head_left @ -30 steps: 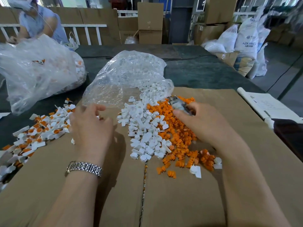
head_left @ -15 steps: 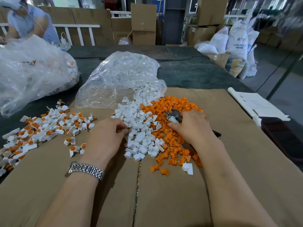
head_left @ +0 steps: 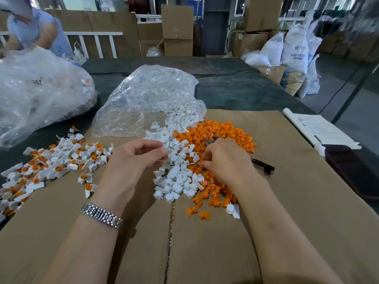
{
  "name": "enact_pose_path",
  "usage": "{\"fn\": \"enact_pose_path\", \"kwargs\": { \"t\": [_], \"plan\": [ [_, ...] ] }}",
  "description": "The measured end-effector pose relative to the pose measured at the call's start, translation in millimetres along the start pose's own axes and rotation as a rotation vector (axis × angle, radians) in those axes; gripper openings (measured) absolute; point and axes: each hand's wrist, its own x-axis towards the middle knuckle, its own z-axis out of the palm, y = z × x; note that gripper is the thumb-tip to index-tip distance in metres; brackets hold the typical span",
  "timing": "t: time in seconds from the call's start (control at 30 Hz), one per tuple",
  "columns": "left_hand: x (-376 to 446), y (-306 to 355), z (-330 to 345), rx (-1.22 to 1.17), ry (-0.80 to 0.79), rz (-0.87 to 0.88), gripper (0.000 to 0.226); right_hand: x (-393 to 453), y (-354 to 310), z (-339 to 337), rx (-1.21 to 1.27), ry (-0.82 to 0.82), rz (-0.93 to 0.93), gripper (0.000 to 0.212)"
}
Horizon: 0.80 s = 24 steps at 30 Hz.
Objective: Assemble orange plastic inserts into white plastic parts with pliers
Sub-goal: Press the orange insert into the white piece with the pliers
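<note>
A heap of white plastic parts (head_left: 178,171) lies mid-cardboard, with a heap of orange inserts (head_left: 223,134) touching its right side. My left hand (head_left: 133,162) is raised at the heap's left edge and pinches one white part (head_left: 171,147) between thumb and fingertips. My right hand (head_left: 227,160) lies over the orange inserts, curled round the pliers; their metal jaws (head_left: 211,141) poke out above the knuckles and a black handle (head_left: 263,166) sticks out to the right. Whether its fingertips also touch an insert is hidden.
Assembled white-and-orange pieces (head_left: 51,165) are spread at the left. A clear bag of white parts (head_left: 147,99) lies behind the heaps, a bigger bag (head_left: 37,93) at far left. Paper sheets (head_left: 315,128) and a dark object (head_left: 352,171) lie right. A person (head_left: 34,31) works behind.
My left hand went from the assembled pile to the white heap and lifted one part. My right hand with the pliers came nearer and lower onto the orange inserts.
</note>
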Motion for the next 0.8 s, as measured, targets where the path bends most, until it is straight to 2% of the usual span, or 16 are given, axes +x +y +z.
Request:
{"fn": "enact_pose_path", "kwargs": {
  "t": [0.07,0.2,0.27,0.33,0.43,0.57,0.7,0.8],
  "plan": [
    [-1,0,3,-0.003,-0.043,-0.019,0.031,0,-1,5,-0.005,0.013,-0.028,0.012],
    [-2,-1,8,0.021,-0.016,-0.038,0.012,0,0,7,0.046,0.024,-0.029,0.012],
    [-4,-2,8,0.192,0.022,0.015,0.013,0,0,6,0.082,-0.006,-0.022,0.021],
    [-7,-2,8,0.382,-0.004,0.073,0.013,0,-1,4,0.066,-0.033,-0.029,0.026],
    [-10,-2,12,0.488,-0.105,0.096,0.017,0,-5,4,0.052,-0.032,-0.040,0.020],
    [-11,-2,15,0.636,-0.108,0.160,0.016,-1,-4,2,0.098,-0.004,-0.036,0.004],
    [-9,-5,15,0.592,-0.115,0.132,0.010,0,-3,1,0.140,0.029,-0.005,0.012],
    [-9,-6,13,0.497,-0.018,0.151,0.015,2,0,0,0.196,0.069,0.024,0.009]
  ]
}}
